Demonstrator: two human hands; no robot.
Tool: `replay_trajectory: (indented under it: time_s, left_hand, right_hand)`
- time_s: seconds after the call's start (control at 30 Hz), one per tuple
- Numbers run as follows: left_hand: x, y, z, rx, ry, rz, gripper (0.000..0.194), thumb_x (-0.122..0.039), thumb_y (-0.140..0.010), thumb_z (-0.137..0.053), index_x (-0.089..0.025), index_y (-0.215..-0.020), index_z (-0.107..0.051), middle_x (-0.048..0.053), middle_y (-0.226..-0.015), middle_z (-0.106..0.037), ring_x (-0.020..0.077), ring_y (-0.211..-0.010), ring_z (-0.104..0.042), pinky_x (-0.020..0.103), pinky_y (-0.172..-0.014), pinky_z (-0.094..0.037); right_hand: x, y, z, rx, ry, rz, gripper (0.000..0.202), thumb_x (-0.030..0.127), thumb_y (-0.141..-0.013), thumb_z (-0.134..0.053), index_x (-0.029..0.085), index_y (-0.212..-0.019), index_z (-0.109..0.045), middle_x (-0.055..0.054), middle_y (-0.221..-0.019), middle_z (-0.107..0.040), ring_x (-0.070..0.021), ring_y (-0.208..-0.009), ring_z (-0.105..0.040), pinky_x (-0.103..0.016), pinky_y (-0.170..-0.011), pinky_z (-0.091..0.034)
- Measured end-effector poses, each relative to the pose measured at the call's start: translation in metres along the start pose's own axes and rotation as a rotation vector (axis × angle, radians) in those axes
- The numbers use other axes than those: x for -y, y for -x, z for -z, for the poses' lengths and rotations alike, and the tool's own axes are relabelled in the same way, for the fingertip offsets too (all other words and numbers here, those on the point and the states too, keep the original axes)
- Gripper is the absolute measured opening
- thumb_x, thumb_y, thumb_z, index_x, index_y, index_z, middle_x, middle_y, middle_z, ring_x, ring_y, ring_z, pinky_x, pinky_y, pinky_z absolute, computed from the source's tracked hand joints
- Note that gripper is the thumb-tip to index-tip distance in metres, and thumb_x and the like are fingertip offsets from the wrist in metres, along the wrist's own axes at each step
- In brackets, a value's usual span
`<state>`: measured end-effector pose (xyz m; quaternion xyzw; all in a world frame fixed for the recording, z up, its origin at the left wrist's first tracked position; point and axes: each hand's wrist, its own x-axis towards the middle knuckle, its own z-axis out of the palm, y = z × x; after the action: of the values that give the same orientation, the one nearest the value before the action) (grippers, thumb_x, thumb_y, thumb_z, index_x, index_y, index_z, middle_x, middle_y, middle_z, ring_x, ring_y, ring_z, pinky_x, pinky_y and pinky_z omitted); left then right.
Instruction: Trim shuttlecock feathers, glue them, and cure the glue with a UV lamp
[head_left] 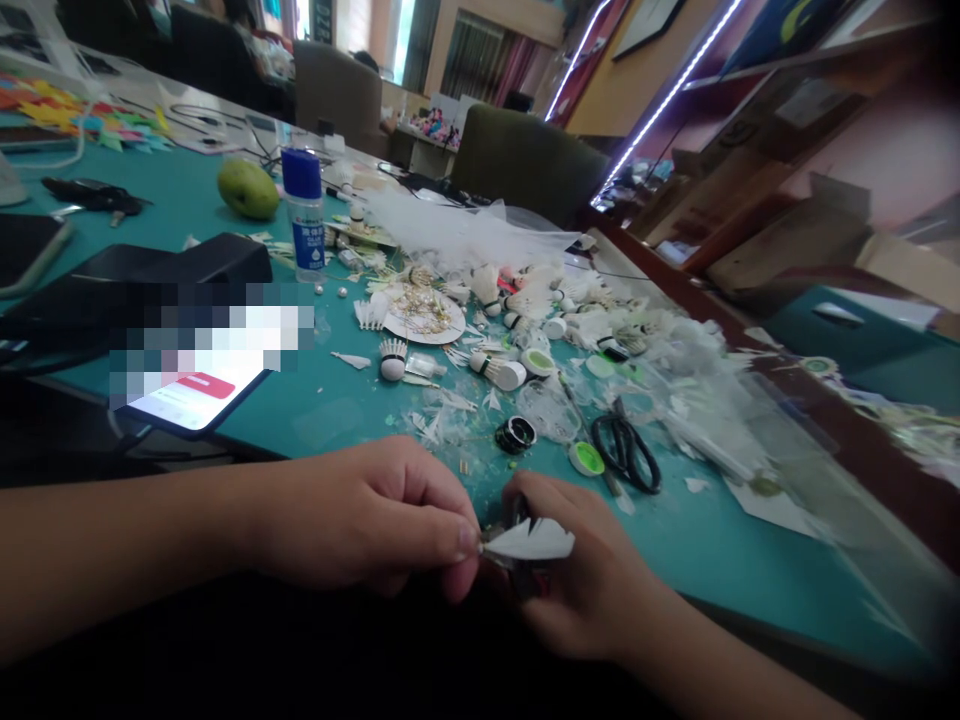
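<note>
A white feather piece (531, 541) with a notched edge points right, its narrow end pinched between the thumb and fingers of my left hand (405, 520). My right hand (577, 570) is closed around a dark tool with a bit of red, apparently pliers (519, 578), mostly hidden by the feather and fingers. The tool's jaws seem to meet the feather's narrow end near my left fingertips; whether they grip it I cannot tell. Both hands are over the table's near edge. Beyond them lie a small black ring-shaped roll (515, 434) and black-handled scissors (626, 450).
Shuttlecocks (393, 360), loose feathers and clear plastic (697, 400) litter the green table (300, 400). A white disc (424, 313) carries gold bits. Farther left are a glue bottle (304, 220), a green mango (247, 190) and a lit phone (202, 390). Boxes (795, 230) stand at right.
</note>
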<state>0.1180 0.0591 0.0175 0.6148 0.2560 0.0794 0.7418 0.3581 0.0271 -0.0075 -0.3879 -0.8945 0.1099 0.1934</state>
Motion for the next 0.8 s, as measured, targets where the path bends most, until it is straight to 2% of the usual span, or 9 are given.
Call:
replay_trajectory:
  time_s: [0.17, 0.4, 0.6, 0.7, 0.8]
  left_hand:
    - [0.0, -0.001, 0.0, -0.035, -0.069, -0.032, 0.042, -0.053, -0.092, -0.055, -0.017, -0.072, -0.062, -0.006, -0.053, -0.044, 0.0102, -0.048, -0.034, 0.023, -0.045, -0.023]
    - [-0.006, 0.001, -0.006, -0.14, -0.345, -0.206, 0.027, -0.028, -0.097, -0.049, -0.017, -0.075, -0.059, -0.005, -0.063, -0.046, 0.01, -0.06, -0.042, 0.021, -0.054, -0.031]
    - [-0.001, 0.003, -0.015, -0.288, -0.591, -0.359, 0.032, -0.026, -0.1, -0.041, -0.018, -0.07, -0.049, -0.005, -0.066, -0.048, 0.0095, -0.061, -0.045, 0.022, -0.059, -0.033]
    - [0.001, 0.002, -0.015, -0.287, -0.431, -0.303, 0.031, -0.028, -0.099, -0.044, -0.017, -0.073, -0.056, -0.004, -0.065, -0.049, 0.0102, -0.061, -0.046, 0.021, -0.058, -0.036]
    - [0.002, -0.002, -0.013, -0.232, -0.026, -0.129, 0.028, -0.034, -0.095, -0.05, -0.016, -0.079, -0.065, -0.005, -0.059, -0.049, 0.0098, -0.053, -0.046, 0.02, -0.051, -0.039]
  right_hand:
    - [0.0, 0.0, 0.0, -0.008, -0.017, -0.017, 0.015, 0.029, -0.077, -0.061, 0.021, -0.075, -0.048, 0.0, -0.062, -0.054, -0.0136, -0.052, -0.048, -0.026, -0.048, -0.031]
    - [-0.002, 0.0, -0.001, -0.031, 0.008, -0.032, 0.014, 0.028, -0.077, -0.06, 0.021, -0.073, -0.048, 0.0, -0.06, -0.052, -0.013, -0.049, -0.046, -0.026, -0.047, -0.03]
    - [-0.004, 0.0, 0.001, -0.052, 0.044, -0.046, 0.014, 0.027, -0.078, -0.06, 0.021, -0.073, -0.048, 0.0, -0.061, -0.052, -0.0128, -0.05, -0.047, -0.026, -0.048, -0.03]
    - [-0.004, -0.001, 0.002, -0.076, 0.049, -0.032, 0.012, 0.026, -0.077, -0.06, 0.021, -0.076, -0.049, 0.001, -0.062, -0.053, -0.0129, -0.05, -0.048, -0.026, -0.048, -0.03]
    - [-0.004, -0.001, 0.002, -0.092, 0.061, -0.015, 0.012, 0.025, -0.076, -0.059, 0.021, -0.078, -0.048, 0.001, -0.061, -0.053, -0.0129, -0.05, -0.047, -0.026, -0.048, -0.03]
